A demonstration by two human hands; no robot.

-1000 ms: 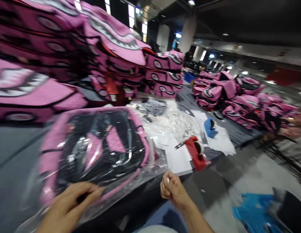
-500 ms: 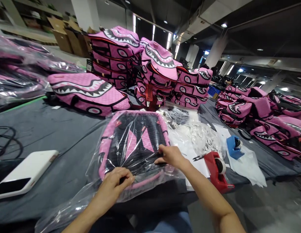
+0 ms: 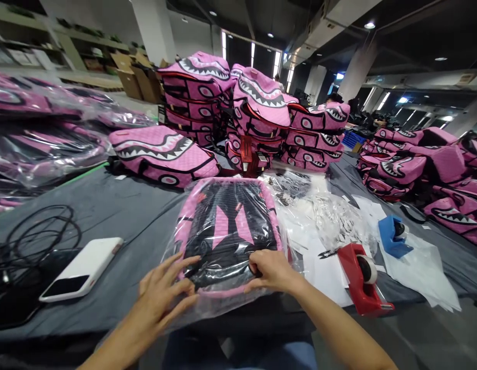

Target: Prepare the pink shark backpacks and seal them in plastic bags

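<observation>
A pink and black backpack [image 3: 226,231] lies flat in a clear plastic bag [image 3: 223,303] on the grey table cover, its padded back facing up. My left hand [image 3: 165,293] rests with fingers spread on the plastic at the backpack's lower left edge. My right hand [image 3: 271,271] sits cupped on the film over the backpack's lower right part. Whether it pinches the film is hidden. Just right of the bag lie loose white papers and crumpled plastic [image 3: 334,221].
A red tape dispenser [image 3: 363,277], a blue tape dispenser [image 3: 394,236] and small scissors [image 3: 326,253] lie to the right. A white phone [image 3: 82,267] and black cables [image 3: 41,236] lie left. Stacks of pink shark-mouth backpacks [image 3: 257,118] stand behind, with people far back.
The view has swung level and moved up from the earlier tilt. My left hand has let its pinch go and spread flat. My right hand has shifted toward the bag's lower edge.
</observation>
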